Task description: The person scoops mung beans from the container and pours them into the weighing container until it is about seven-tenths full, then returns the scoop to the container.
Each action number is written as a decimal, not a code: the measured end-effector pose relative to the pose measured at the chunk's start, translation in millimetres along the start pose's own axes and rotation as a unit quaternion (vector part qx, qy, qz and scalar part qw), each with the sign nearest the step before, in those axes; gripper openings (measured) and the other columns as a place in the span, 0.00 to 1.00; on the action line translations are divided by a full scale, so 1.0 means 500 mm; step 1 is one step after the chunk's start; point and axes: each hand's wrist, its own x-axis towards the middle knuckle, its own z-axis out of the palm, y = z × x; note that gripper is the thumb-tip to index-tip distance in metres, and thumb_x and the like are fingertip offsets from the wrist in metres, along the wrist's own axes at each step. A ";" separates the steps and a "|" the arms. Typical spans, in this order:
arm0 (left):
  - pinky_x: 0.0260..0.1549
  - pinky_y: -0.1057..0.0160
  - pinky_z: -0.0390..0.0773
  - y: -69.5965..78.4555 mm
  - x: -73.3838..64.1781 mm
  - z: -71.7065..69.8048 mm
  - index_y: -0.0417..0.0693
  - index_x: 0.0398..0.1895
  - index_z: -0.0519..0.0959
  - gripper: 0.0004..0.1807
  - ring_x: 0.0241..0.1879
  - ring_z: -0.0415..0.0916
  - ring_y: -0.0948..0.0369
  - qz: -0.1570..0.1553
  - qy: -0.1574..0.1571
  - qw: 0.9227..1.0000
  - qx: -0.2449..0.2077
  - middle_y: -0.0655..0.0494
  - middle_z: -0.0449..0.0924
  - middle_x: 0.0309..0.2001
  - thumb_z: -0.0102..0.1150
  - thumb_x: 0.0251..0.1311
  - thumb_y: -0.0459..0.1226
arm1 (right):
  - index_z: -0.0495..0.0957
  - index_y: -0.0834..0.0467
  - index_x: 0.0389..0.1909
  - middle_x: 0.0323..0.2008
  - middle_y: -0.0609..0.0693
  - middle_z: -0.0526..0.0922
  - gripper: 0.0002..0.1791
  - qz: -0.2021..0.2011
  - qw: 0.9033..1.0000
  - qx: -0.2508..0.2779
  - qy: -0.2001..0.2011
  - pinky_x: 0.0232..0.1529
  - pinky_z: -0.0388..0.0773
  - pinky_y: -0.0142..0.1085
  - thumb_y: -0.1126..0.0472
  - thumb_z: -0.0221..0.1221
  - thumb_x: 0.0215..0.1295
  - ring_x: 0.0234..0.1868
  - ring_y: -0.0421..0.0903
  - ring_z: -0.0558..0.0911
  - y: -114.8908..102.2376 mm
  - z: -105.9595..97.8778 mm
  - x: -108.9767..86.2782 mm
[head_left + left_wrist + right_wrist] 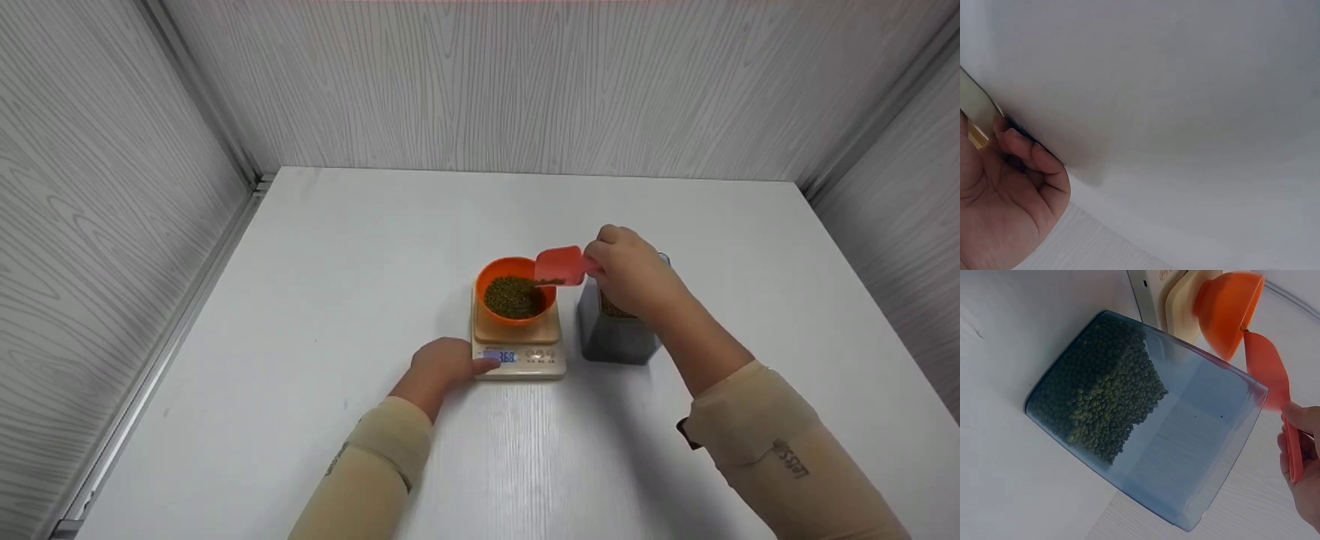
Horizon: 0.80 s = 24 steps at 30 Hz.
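Note:
My right hand [634, 271] grips the handle of a red plastic scoop [559, 264], tilted over the right rim of an orange bowl [491, 271]. A few mung beans show at the scoop's lower edge, and more mung beans [511, 298] lie in the bowl. The bowl stands on a kitchen scale [555, 369] with a lit display. My left hand [444, 360] holds the scale's front left corner, thumb on top by the display, fingers curled at its side. In the left wrist view, those curled fingers [1044, 160] touch the scale's edge.
Right of the scale stands a clear bluish container [1185, 416], partly filled with mung beans [1106, 394]; my right forearm covers part of it in the head view. Grey wood-grain panels [480, 90] enclose the white table [337, 262] at the back and sides.

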 end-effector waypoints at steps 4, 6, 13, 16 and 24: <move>0.41 0.55 0.73 0.001 -0.001 -0.001 0.46 0.26 0.78 0.29 0.32 0.72 0.57 -0.001 0.001 1.000 0.002 0.52 0.76 0.31 0.50 0.53 0.63 | 0.79 0.63 0.36 0.31 0.54 0.73 0.07 0.006 1.000 -0.007 0.007 0.39 0.75 0.40 0.70 0.62 0.54 0.35 0.50 0.72 0.001 -0.007 -0.005; 0.41 0.55 0.73 0.001 -0.002 -0.001 0.46 0.26 0.78 0.29 0.32 0.71 0.57 -0.001 0.001 1.000 0.002 0.52 0.76 0.31 0.50 0.54 0.63 | 0.80 0.63 0.37 0.32 0.54 0.74 0.08 0.011 1.000 -0.011 0.007 0.39 0.75 0.40 0.70 0.62 0.54 0.36 0.50 0.72 0.001 -0.009 -0.008; 0.41 0.56 0.73 0.001 -0.002 -0.002 0.47 0.23 0.77 0.29 0.31 0.71 0.57 -0.004 0.000 1.000 -0.002 0.53 0.75 0.29 0.50 0.53 0.63 | 0.79 0.62 0.37 0.32 0.54 0.74 0.08 0.012 1.000 0.001 0.016 0.40 0.75 0.40 0.69 0.61 0.55 0.36 0.49 0.72 0.005 -0.014 -0.015; 0.41 0.55 0.73 0.001 -0.003 -0.001 0.46 0.25 0.78 0.29 0.31 0.71 0.57 -0.001 0.003 1.000 -0.002 0.53 0.76 0.30 0.50 0.53 0.63 | 0.79 0.62 0.37 0.33 0.54 0.74 0.08 0.020 0.999 0.021 0.021 0.40 0.75 0.40 0.69 0.61 0.55 0.37 0.49 0.72 0.013 -0.018 -0.021; 0.41 0.55 0.74 -0.002 0.001 0.003 0.44 0.32 0.79 0.33 0.32 0.72 0.57 0.001 0.002 1.000 0.010 0.51 0.77 0.33 0.48 0.53 0.65 | 0.78 0.63 0.38 0.35 0.54 0.73 0.10 0.076 0.993 0.088 0.034 0.40 0.76 0.44 0.71 0.61 0.55 0.37 0.50 0.73 0.061 -0.044 -0.050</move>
